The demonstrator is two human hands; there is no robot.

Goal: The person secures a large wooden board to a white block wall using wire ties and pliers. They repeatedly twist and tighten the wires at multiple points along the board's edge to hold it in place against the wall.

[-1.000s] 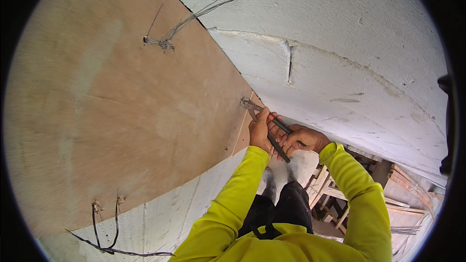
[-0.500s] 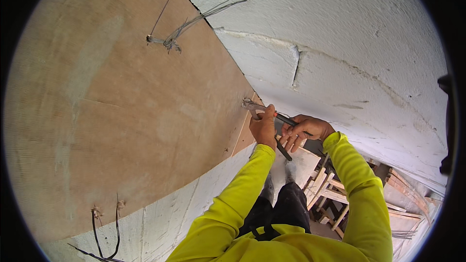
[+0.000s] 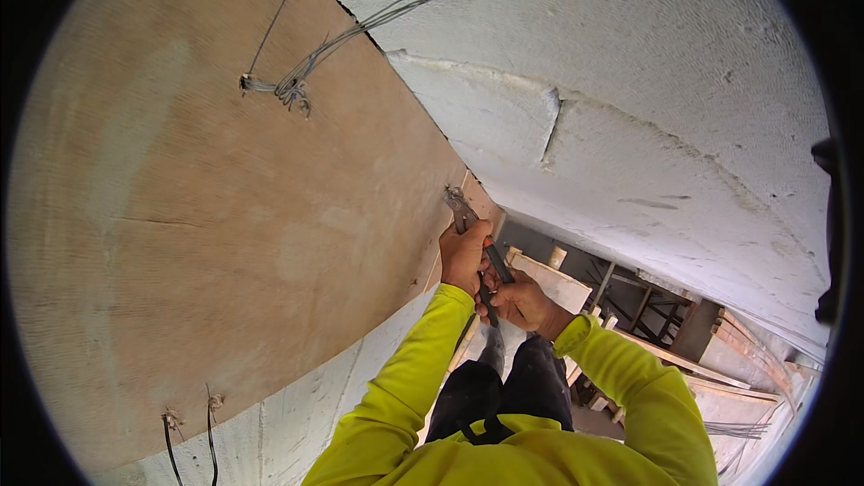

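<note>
Steel end-cutting pincers point(image 3: 463, 212) with dark handles and a reddish-orange band point up at the plywood panel point(image 3: 207, 234). Their jaws meet a small wire twist point(image 3: 452, 191) close to the panel's right edge; whether they grip it cannot be made out. My left hand point(image 3: 463, 256) is closed round the pincers just behind the head. Lower down, my right hand point(image 3: 525, 302) has its fingers curled round the handles, partly hidden behind them.
A grey wire bundle point(image 3: 292, 85) juts from the upper panel. Dark wires point(image 3: 212, 441) stick out at the lower left. A rough white wall point(image 3: 630, 135) runs along the right. Timber pieces and boards point(image 3: 684, 360) lie below on the right.
My right hand has come down and left, closing from half-open onto the handles. The pincers have swung steeper, their handles now closer together. My left hand shifted slightly left and down.
</note>
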